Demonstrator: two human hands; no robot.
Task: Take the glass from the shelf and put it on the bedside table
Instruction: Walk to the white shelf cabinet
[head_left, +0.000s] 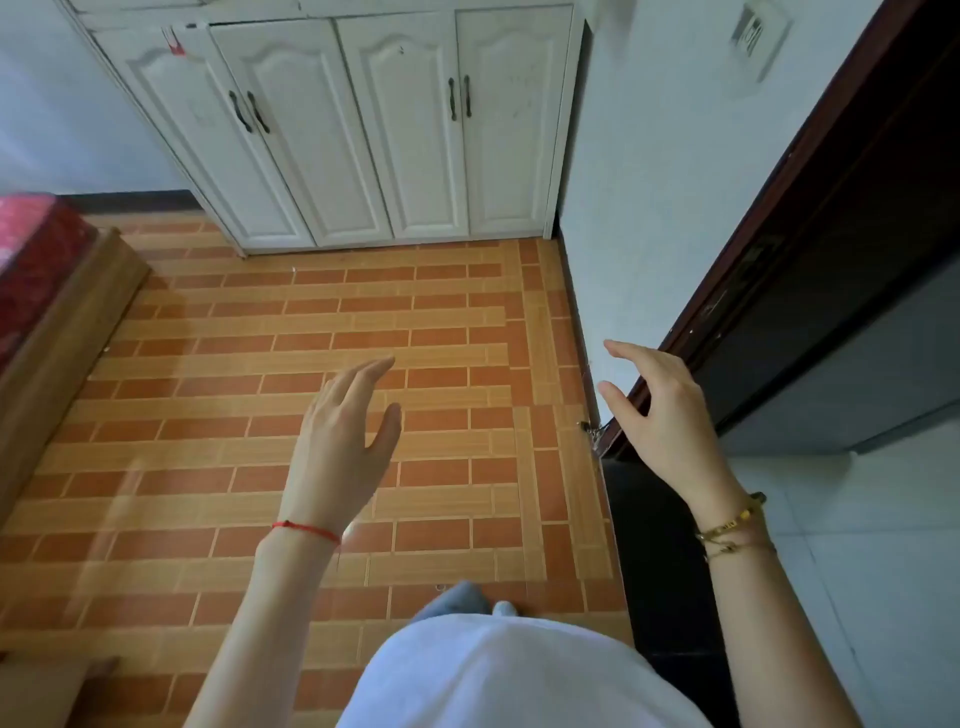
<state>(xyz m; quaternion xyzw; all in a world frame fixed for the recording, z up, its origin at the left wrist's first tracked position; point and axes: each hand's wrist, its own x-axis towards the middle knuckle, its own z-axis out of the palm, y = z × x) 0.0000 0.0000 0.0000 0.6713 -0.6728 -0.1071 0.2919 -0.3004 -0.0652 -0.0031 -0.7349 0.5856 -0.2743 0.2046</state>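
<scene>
No glass and no shelf show in the head view. My left hand (340, 441) hangs over the orange tiled floor with its fingers spread and nothing in it; a red string circles its wrist. My right hand (660, 410) is raised in front of the dark wooden door's edge (769, 249), fingers apart and empty, with beaded bracelets at the wrist. A piece of wooden furniture (36, 691) pokes in at the bottom left corner; I cannot tell whether it is the bedside table.
A white four-door wardrobe (363, 145) stands against the far wall. A bed with a red cover and wooden frame (57, 322) lies at the left. The open dark door and a white-tiled room beyond it (857, 519) are at the right.
</scene>
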